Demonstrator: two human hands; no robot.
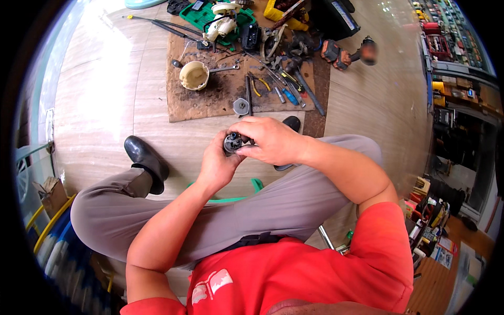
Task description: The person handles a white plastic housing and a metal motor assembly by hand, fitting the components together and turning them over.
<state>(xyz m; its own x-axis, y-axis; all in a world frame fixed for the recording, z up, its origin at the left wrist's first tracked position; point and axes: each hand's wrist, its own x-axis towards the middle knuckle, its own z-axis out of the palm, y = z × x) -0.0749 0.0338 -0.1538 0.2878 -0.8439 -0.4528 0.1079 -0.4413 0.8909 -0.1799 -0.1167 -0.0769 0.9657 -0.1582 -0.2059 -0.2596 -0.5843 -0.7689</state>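
Between my two hands, over the floor in front of my knees, is a small round dark part (232,142) with a greyish end face and black raised bits. I cannot make out its exact kind. My left hand (215,165) wraps round its left side. From the right, my right hand (270,139) closes on it with thumb and fingers. Some of those fingers are hidden behind the hand and the part. Just beyond my hands, a grey faceted disc (241,106) lies at the near edge of a stained cardboard sheet (194,107).
On the cardboard are a cream cup (194,75), a wrench (224,69), yellow-handled pliers (255,86), a blue-handled tool (290,96), a long metal bar (311,92) and a green housing (197,18). An orange-and-black cordless drill (349,54) lies to the right. Crowded shelves (451,39) stand far right.
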